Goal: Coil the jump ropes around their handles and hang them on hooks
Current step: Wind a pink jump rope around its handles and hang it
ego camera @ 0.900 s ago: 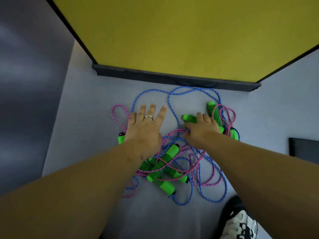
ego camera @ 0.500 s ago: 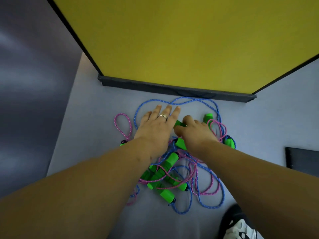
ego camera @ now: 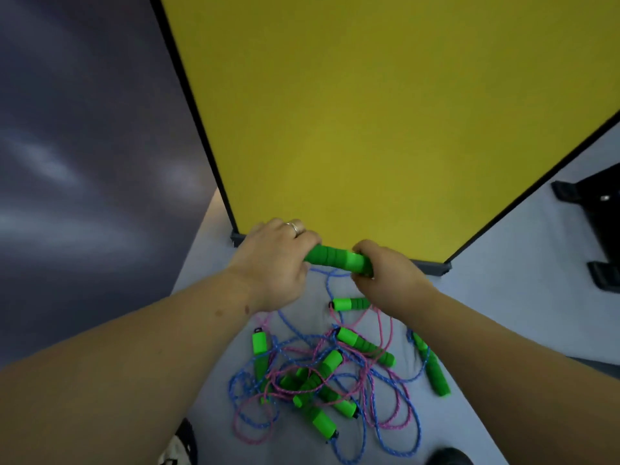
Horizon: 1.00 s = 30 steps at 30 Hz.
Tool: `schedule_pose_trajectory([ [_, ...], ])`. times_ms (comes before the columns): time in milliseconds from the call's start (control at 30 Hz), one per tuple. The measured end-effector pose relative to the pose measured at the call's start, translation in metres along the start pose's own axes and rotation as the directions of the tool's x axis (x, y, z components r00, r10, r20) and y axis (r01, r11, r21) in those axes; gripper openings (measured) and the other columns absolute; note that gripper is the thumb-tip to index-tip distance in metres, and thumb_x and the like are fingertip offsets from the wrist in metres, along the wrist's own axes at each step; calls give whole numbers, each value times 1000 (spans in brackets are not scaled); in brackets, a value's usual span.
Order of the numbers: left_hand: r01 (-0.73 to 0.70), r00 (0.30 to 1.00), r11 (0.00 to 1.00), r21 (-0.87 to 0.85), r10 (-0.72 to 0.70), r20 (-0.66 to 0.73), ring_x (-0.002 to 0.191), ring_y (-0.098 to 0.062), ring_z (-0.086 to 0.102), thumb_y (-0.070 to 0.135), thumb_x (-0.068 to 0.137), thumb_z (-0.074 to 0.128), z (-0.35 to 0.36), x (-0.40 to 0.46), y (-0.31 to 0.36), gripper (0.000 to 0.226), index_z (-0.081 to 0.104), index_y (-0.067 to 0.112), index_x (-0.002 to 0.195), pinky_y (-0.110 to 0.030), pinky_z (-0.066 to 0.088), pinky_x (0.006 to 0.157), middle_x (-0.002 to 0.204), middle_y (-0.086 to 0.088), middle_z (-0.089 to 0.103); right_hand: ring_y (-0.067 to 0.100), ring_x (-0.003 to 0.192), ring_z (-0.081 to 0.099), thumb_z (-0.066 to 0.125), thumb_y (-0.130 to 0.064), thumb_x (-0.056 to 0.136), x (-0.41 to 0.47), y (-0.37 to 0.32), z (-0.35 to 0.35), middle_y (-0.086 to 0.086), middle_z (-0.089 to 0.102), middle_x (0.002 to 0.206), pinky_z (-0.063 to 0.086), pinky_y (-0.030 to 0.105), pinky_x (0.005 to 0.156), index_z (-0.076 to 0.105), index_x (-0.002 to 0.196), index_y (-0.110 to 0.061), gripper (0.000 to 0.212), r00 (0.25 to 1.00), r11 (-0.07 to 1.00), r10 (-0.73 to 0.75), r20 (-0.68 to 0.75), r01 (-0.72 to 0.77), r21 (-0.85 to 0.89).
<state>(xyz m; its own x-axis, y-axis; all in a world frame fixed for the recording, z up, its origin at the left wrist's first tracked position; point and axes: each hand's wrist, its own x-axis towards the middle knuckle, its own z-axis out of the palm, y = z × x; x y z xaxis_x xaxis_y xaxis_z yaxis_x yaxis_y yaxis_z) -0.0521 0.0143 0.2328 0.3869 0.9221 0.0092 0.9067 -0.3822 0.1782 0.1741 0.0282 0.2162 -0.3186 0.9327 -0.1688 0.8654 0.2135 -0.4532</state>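
Observation:
A green jump-rope handle [ego camera: 337, 260] is held level in the air, my left hand [ego camera: 273, 263] gripping its left end and my right hand [ego camera: 385, 271] its right end. A blue rope [ego camera: 330, 290] hangs from it down to the floor. Below lies a tangled pile of blue and pink ropes [ego camera: 335, 380] with several green handles, one handle [ego camera: 350, 303] just under my right hand, another [ego camera: 432, 367] off to the right. No hooks are in view.
A yellow panel [ego camera: 369, 112] with a dark frame stands upright just behind my hands. Dark wall on the left. A black stand base [ego camera: 597, 229] sits at the right. Shoes [ego camera: 177, 448] show at the bottom edge on the pale floor.
Both hands have risen from the floor pile, lifting one green handle between them. The view has tilted up, so the pile now lies lower in frame.

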Motion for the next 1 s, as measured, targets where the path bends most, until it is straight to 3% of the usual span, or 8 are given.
schedule_pose_trajectory([
  [133, 85, 996, 979, 184, -78, -41, 104, -30, 59, 36, 84, 48, -41, -20, 16, 33, 54, 19, 112, -42, 37, 88, 106, -3, 62, 21, 60, 48, 56, -26, 99, -17, -31, -27, -3, 52, 70, 32, 36, 52, 50, 105, -23, 8, 994, 979, -6, -109, 28, 202],
  [300, 83, 989, 996, 34, -78, -125, 101, -33, 65, 35, 96, 55, -57, -23, 43, 40, 47, 20, 133, -42, 44, 81, 111, -5, 64, 12, 53, 43, 54, -13, 96, -37, -72, -49, -1, 50, 66, 27, 35, 48, 48, 106, -20, 13, 991, 950, -55, -126, 91, 299],
  [400, 213, 962, 955, -209, -242, -127, 92, -34, 64, 35, 99, 57, -64, -25, 44, 27, 48, 21, 120, -41, 51, 73, 101, -5, 62, 11, 53, 44, 57, -19, 95, -47, -66, -65, -2, 50, 63, 35, 31, 53, 59, 102, -25, 10, 994, 891, 67, -84, -22, 454],
  [533, 347, 883, 578, -739, -466, 51, 83, -28, 68, 33, 100, 61, -68, -20, 47, 17, 50, 21, 102, -48, 56, 73, 90, -9, 64, 15, 66, 58, 55, -21, 102, -55, -54, -76, 0, 62, 70, 47, 34, 66, 70, 93, -16, 19, 978, 695, 208, -2, -146, 704],
  [667, 235, 921, 228, -945, -362, 141, 91, -26, 75, 14, 88, 73, -68, -11, 70, 29, 61, 24, 113, -37, 62, 68, 106, -6, 74, 15, 73, 71, 58, -8, 100, -49, -81, -80, -2, 76, 79, 61, 30, 72, 75, 99, -13, 18, 971, 430, 230, -68, -39, 902],
  [767, 84, 962, 91, -992, -268, 57, 72, -31, 61, -4, 84, 72, -72, -3, 82, 36, 65, 9, 117, -37, 50, 60, 88, -18, 67, 14, 72, 72, 62, -7, 97, -44, -98, -92, 7, 79, 85, 58, 30, 57, 77, 101, -12, 16, 965, 455, 187, -184, 82, 887],
  [867, 58, 960, 37, -998, -276, 46, 77, -35, 69, -7, 88, 69, -83, 4, 80, 32, 64, 3, 117, -51, 59, 71, 92, -23, 71, 4, 58, 66, 60, -7, 98, -41, -102, -101, 0, 75, 73, 52, 20, 49, 75, 104, -8, 16, 956, 427, 200, -216, 114, 897],
  [1000, 102, 915, -119, -988, -379, 140, 58, -19, 66, -4, 91, 68, -100, 5, 71, 21, 54, 7, 102, -31, 55, 52, 75, -9, 67, 21, 81, 69, 53, -29, 103, -35, -90, -96, 7, 75, 88, 58, 40, 84, 76, 105, -15, 27, 992, 336, 121, 32, -72, 939],
])
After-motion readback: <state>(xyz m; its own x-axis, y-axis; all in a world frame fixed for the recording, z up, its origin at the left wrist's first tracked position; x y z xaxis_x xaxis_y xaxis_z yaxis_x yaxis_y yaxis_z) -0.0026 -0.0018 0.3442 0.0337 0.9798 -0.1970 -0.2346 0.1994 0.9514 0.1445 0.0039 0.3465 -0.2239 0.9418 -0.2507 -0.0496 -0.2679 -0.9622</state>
